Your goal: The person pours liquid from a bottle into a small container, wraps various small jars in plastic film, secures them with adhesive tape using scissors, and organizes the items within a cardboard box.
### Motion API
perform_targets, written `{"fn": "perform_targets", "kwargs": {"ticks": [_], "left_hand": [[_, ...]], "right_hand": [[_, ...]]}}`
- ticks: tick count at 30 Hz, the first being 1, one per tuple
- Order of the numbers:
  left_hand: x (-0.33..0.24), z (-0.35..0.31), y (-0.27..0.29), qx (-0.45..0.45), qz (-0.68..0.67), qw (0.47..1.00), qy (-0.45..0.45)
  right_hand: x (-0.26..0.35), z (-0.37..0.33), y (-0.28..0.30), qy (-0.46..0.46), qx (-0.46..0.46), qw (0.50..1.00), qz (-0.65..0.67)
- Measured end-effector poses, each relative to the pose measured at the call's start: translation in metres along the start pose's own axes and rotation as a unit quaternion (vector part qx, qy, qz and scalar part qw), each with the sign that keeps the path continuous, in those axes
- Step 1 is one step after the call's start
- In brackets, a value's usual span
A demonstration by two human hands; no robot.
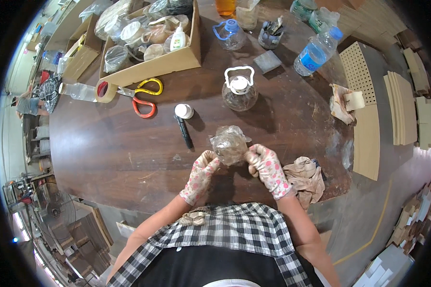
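Note:
My left hand and my right hand both wear white gloves with pink dots. Between them, above the near middle of the table, is a round bundle of crinkled clear plastic wrap; what lies inside I cannot make out. The left fingers pinch its lower left side, while the right fingers close on its right edge. Just beyond it stands a round clear jug with a white cap and handle. To the left are a small white bottle and a black marker. A crumpled beige cloth lies beside my right wrist.
Scissors with red and yellow handles lie near a tape roll. Behind them, a cardboard box holds wrapped items. Farther right stand a blue-capped jug, a tool cup and a water bottle.

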State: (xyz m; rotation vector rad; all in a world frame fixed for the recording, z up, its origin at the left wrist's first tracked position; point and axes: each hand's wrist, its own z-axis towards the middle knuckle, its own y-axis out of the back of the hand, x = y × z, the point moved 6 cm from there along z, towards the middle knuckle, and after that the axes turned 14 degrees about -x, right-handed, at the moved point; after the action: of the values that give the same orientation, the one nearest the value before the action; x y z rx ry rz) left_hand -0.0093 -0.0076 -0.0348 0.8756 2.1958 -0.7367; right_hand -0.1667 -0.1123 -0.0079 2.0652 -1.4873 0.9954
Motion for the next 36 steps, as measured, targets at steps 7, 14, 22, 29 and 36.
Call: {"fn": "perform_targets", "kwargs": {"ticks": [7,14,22,29,36], "left_hand": [[-0.013,-0.004,-0.015,-0.018,0.034,0.999,-0.02],[-0.012,0.0,-0.006,-0.028,0.079,0.996,-0.033],[-0.058,0.004,-0.013,-0.043,0.118,0.991,-0.04],[-0.058,0.043,-0.028,0.003,0.227,0.973,-0.039],[-0.044,0.043,-0.03,-0.016,0.214,0.973,-0.081]], "right_hand": [[-0.015,0.007,0.0,-0.024,0.004,0.997,0.079],[0.002,0.006,-0.008,0.044,-0.019,0.999,-0.023],[0.015,0.013,0.004,0.082,0.03,0.988,-0.125],[0.04,0.022,0.001,0.144,0.072,0.959,-0.232],[0.015,0.02,0.004,0.083,-0.026,0.986,-0.142]]}}
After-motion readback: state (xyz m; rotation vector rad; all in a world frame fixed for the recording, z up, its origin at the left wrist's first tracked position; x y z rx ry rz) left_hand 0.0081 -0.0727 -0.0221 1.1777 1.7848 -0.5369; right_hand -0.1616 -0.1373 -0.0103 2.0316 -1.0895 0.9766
